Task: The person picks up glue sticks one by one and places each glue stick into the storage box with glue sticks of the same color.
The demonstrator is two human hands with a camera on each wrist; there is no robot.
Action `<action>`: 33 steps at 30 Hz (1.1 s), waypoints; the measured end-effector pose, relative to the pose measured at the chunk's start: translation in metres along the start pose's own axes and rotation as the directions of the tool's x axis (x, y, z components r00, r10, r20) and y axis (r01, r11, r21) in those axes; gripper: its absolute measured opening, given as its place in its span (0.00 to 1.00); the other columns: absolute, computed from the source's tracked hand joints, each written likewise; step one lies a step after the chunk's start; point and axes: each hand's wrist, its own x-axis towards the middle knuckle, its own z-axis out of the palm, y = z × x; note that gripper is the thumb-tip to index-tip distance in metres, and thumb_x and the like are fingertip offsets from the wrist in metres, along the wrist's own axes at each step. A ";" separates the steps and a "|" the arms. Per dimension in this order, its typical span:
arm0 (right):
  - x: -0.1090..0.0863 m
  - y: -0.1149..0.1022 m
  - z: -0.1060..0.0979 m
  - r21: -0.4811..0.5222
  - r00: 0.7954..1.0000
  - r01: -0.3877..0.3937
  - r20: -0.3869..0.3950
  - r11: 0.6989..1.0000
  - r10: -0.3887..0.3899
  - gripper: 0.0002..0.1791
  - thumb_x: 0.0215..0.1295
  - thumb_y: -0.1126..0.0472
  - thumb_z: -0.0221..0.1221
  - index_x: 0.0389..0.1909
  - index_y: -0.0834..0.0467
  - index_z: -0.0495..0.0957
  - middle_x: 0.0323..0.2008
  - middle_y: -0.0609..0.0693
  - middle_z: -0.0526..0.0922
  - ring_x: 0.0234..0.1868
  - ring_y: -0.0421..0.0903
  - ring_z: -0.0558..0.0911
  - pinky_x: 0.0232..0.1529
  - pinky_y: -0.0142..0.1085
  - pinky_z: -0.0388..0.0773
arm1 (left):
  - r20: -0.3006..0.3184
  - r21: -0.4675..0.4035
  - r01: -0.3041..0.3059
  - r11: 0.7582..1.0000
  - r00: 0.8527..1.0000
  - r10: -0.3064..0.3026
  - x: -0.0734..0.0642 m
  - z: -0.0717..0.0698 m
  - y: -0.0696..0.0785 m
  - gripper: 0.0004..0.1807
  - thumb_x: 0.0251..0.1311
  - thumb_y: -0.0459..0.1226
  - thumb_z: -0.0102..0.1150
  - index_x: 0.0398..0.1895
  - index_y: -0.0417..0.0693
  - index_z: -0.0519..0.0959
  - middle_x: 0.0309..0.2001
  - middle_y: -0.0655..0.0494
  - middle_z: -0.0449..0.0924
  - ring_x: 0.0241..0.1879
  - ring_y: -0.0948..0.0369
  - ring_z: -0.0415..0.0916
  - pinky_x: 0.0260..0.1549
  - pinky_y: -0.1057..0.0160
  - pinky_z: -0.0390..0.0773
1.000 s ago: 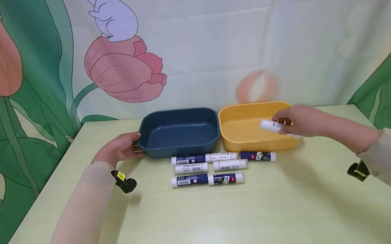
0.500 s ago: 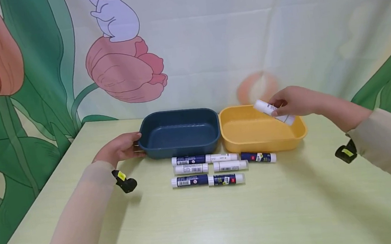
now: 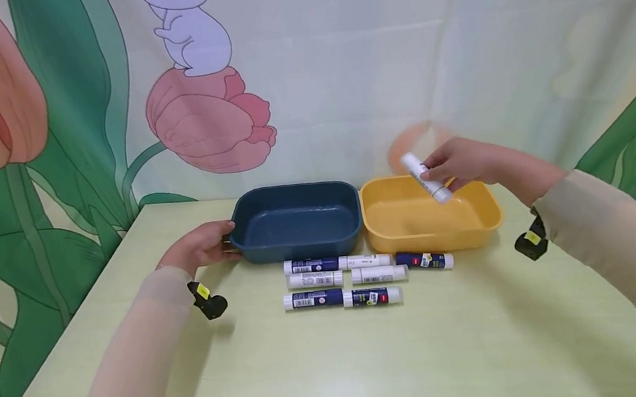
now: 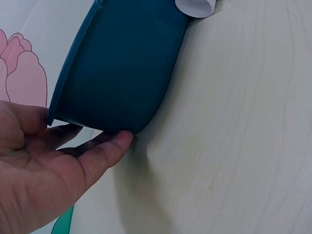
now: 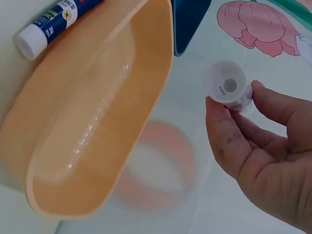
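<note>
The right hand (image 3: 465, 163) has its thumb and fingers pinched on a white tube (image 3: 425, 178), which tilts in the air, its lower end slanting toward the wearer; the right wrist view shows a hollow round end. Directly below this grip is a yellow bin (image 3: 433, 242), and the tube is apart from it. Nearer the wearer than the grip, a navy tube (image 3: 425, 260) lies before the bin's front wall. Farther to the grip's left, six more tubes lie on the table (image 3: 336, 371): a navy one (image 3: 311, 265) and a white one (image 3: 365, 261) end to end closest to the bins, two white ones (image 3: 380, 274) in the next row, and two navy ones (image 3: 314, 299) nearest the wearer. Beyond the yellow bin on that side is a dark blue bin (image 3: 300, 250). The left hand (image 3: 202, 244), well apart from the right, is clamped on its left end, thumb at the rim and fingers against the outer wall. Farthest from both grips, behind the bins, hangs a backdrop (image 3: 330, 93) with a white animal (image 3: 198, 43) on a pink flower (image 3: 205, 120).
</note>
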 end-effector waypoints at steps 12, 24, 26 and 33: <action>0.034 0.007 0.033 0.243 0.998 -0.062 0.010 0.968 0.062 0.29 0.81 0.59 0.49 0.71 0.77 0.61 0.49 0.57 0.78 0.37 0.37 0.81 0.41 0.27 0.85 | -0.001 0.004 0.007 1.000 1.000 -0.007 0.000 -0.001 -0.001 0.30 0.84 0.40 0.20 0.83 0.41 0.35 0.82 0.34 0.39 0.79 0.43 0.48 0.79 0.41 0.54; 0.065 0.011 0.063 0.340 0.992 -0.123 0.030 0.932 0.121 0.28 0.82 0.58 0.48 0.70 0.76 0.62 0.48 0.58 0.76 0.36 0.39 0.79 0.40 0.25 0.85 | -0.027 0.009 0.019 1.000 0.999 -0.019 0.004 -0.002 -0.001 0.30 0.84 0.40 0.21 0.83 0.42 0.37 0.82 0.35 0.43 0.78 0.43 0.51 0.78 0.41 0.55; 0.070 0.013 0.067 0.361 0.992 -0.130 0.041 0.923 0.123 0.28 0.82 0.59 0.48 0.70 0.76 0.62 0.48 0.58 0.76 0.37 0.40 0.79 0.40 0.25 0.85 | -0.027 0.015 0.017 1.000 0.999 -0.017 0.004 -0.003 -0.002 0.30 0.84 0.40 0.20 0.83 0.42 0.37 0.82 0.34 0.43 0.77 0.43 0.51 0.78 0.41 0.56; 0.086 0.020 0.082 0.388 0.983 -0.178 0.038 0.904 0.178 0.24 0.80 0.59 0.52 0.66 0.73 0.68 0.46 0.57 0.77 0.38 0.43 0.79 0.40 0.27 0.85 | -0.012 0.015 -0.003 1.000 1.000 0.003 0.001 0.000 -0.002 0.30 0.84 0.40 0.20 0.83 0.41 0.38 0.81 0.34 0.44 0.76 0.45 0.52 0.79 0.42 0.56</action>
